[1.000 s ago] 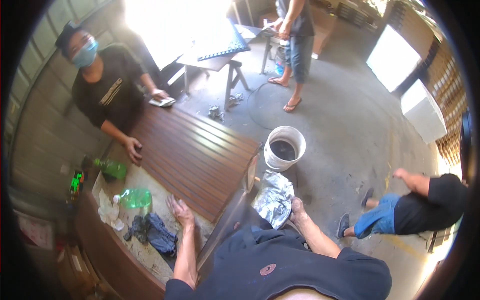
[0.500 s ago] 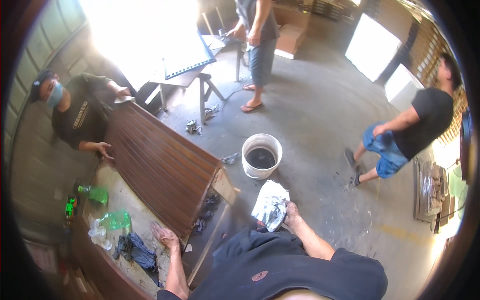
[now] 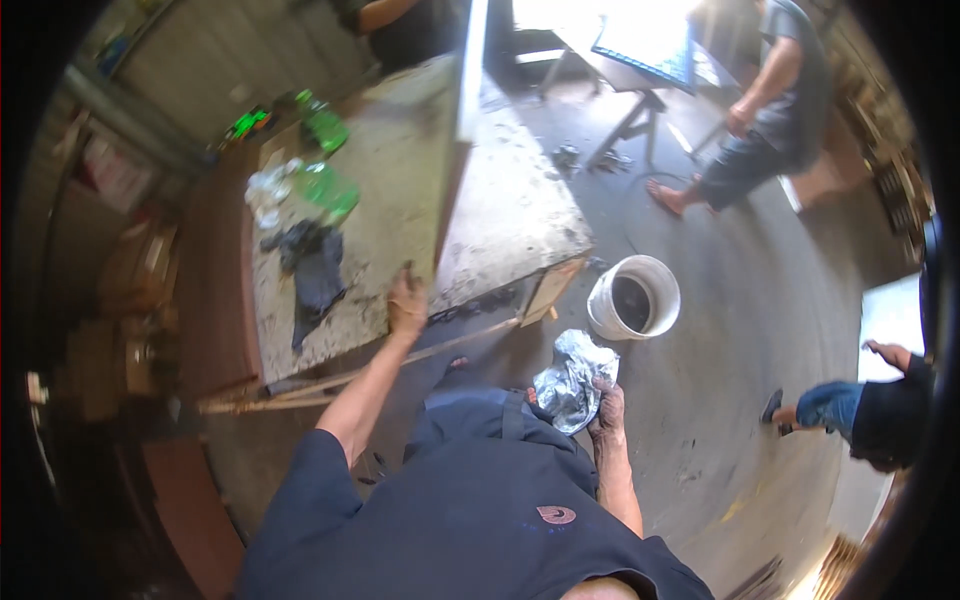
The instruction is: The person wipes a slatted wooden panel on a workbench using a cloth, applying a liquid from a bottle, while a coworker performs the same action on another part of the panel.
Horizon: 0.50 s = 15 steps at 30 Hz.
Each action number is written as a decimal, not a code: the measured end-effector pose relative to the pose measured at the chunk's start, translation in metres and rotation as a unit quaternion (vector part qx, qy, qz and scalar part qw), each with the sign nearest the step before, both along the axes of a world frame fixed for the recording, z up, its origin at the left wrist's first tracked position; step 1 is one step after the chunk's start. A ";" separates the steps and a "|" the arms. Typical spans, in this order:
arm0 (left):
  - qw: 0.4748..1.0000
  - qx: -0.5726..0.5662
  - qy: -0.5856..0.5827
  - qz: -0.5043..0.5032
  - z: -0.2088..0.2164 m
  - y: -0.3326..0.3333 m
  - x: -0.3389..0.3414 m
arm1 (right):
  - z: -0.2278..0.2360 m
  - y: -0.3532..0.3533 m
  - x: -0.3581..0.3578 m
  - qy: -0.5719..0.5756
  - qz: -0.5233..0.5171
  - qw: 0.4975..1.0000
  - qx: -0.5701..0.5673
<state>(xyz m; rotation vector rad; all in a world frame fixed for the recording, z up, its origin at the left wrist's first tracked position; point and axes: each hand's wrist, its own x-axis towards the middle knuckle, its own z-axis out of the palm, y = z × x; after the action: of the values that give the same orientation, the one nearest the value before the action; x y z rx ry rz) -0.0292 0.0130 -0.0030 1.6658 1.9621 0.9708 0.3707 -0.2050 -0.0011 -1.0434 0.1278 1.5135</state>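
A brown slatted panel [image 3: 452, 200] stands tipped up on the worktable, seen nearly edge-on. My left hand [image 3: 407, 303] is at its near lower end, fingers curled against it; part of the grip is hidden. A crumpled silvery-white rag [image 3: 575, 380] hangs in front of my waist, and my right hand [image 3: 608, 408] is closed on its right side, with dark smudges on the fingers. Just beyond the rag, a white bucket [image 3: 661, 322] with dark contents stands on the floor.
On the stained worktable [image 3: 520, 215] lie green plastic bottles [image 3: 325, 190] and a dark rag [image 3: 318, 275]. A co-worker's arm [image 3: 385, 12] shows behind the panel. One person [image 3: 785, 110] is by a sawhorse [image 3: 630, 130]; another [image 3: 870, 410] is at far right.
The panel has swung from lying slanted, slats up, to standing on edge. My left hand has gone with its near end. The rag stays in my right hand; the view has turned left.
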 end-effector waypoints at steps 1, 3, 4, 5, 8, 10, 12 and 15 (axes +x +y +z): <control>0.998 -0.040 -0.049 -0.016 0.016 -0.022 0.011 | 0.011 0.006 -0.004 -0.007 0.041 0.999 0.009; 0.977 -0.106 -0.176 -0.050 0.030 -0.060 0.028 | 0.027 0.018 -0.018 -0.031 0.118 0.992 0.045; 0.955 -0.134 -0.255 -0.066 0.025 -0.076 0.034 | 0.036 0.025 -0.027 -0.043 0.162 0.984 0.054; 0.936 -0.145 -0.309 -0.087 0.020 -0.084 0.042 | 0.045 0.034 -0.034 -0.058 0.203 0.975 0.065; 0.809 -0.237 -0.517 -0.149 0.044 -0.098 0.051 | 0.063 0.060 -0.059 -0.170 0.330 0.918 0.138; 0.649 -0.281 -0.673 -0.216 0.081 -0.103 0.037 | 0.054 0.081 -0.085 -0.305 0.389 0.834 0.246; 0.698 -0.244 -0.637 -0.220 0.101 -0.121 0.007 | 0.123 0.102 -0.148 -0.174 0.460 0.849 0.194; 0.755 -0.186 -0.600 -0.186 0.102 -0.117 -0.031 | 0.135 0.123 -0.193 -0.138 0.484 0.838 0.210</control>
<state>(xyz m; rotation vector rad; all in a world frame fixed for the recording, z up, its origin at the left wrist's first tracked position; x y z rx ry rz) -0.0598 -0.1043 0.0992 0.7338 0.8015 0.9898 0.1773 -0.0823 0.1342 -0.9802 -1.0455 2.1068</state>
